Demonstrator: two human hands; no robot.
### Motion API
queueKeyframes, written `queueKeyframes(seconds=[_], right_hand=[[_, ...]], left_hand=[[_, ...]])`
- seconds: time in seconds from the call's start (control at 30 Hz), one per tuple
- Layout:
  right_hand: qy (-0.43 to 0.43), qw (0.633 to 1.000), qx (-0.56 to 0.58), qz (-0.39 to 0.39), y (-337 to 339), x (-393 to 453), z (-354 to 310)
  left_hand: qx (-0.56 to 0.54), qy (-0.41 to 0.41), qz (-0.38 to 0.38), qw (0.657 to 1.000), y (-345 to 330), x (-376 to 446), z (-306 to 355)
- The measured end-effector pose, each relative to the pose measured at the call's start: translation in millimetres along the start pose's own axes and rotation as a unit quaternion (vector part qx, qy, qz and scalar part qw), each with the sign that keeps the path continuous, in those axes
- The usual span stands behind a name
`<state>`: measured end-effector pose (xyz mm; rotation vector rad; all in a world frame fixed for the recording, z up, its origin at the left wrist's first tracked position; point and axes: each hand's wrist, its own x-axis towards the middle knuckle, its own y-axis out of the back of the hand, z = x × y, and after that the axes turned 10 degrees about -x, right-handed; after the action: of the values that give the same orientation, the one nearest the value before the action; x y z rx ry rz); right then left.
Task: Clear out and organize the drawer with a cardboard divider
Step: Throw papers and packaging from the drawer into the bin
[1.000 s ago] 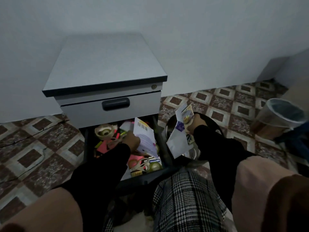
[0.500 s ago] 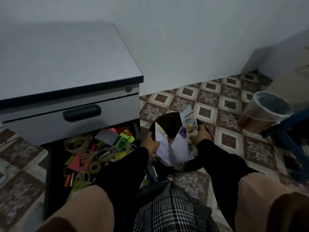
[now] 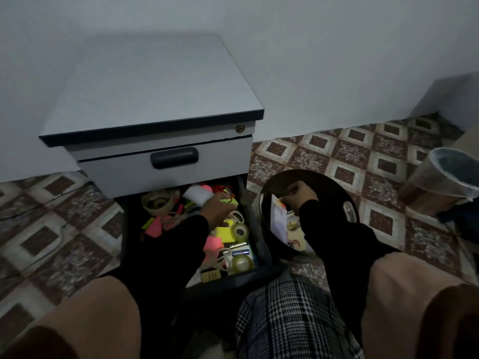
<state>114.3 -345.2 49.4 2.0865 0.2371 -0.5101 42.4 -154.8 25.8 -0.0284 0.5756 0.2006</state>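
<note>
Fingers of my left hand (image 3: 216, 207) curl down into the clutter of the open drawer (image 3: 248, 208), what they grasp hidden from me. My right hand (image 3: 300, 194) pinches papers (image 3: 278, 224) inside the dark bin (image 3: 334, 193) beside it.

Patterned tile floor (image 3: 350, 154); clear plastic-lined bin (image 3: 445, 182) far right; pale wall (image 3: 337, 60).

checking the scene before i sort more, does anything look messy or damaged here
Yes. The open drawer is a jumble: tape rolls, scissors and neon sticky notes lie mixed with no divider in sight. On the left, thin dark cracks run across the floor tiles. The papers in the black bin stand loosely askew.
</note>
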Motion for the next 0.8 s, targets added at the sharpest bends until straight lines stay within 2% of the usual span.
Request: queueKeyframes(seconds=[0.07,0.17,0.3,0.43,0.6,0.8], right_hand=[[0.028,1.0,0.003,-0.008,-10.4,-6.9,-15.1],[0.051,0.998,-0.005,-0.023,-29.7,-18.1,-35.8],[0.083,0.994,-0.036,-0.054,-62.8,-30.3,-54.1],[0.102,0.985,-0.085,-0.108,-97.8,-38.4,-60.0],[0.135,0.969,-0.15,-0.146,-138.6,-32.6,-57.9],[0.166,0.943,-0.249,-0.147,-160.8,-27.5,-53.0]], left_hand=[[0.0,-0.007,0.017,1.0,24.5,-8.7,-1.9],[0.061,-0.023,0.043,0.997,66.8,-21.2,-11.0],[0.069,-0.015,0.061,0.996,114.3,-32.9,-36.4],[0.174,-0.014,0.092,0.98,141.2,-37.0,-61.5],[0.331,0.022,0.056,0.942,163.4,-31.8,-88.2],[0.419,0.058,-0.018,0.906,161.2,-18.5,-102.8]])
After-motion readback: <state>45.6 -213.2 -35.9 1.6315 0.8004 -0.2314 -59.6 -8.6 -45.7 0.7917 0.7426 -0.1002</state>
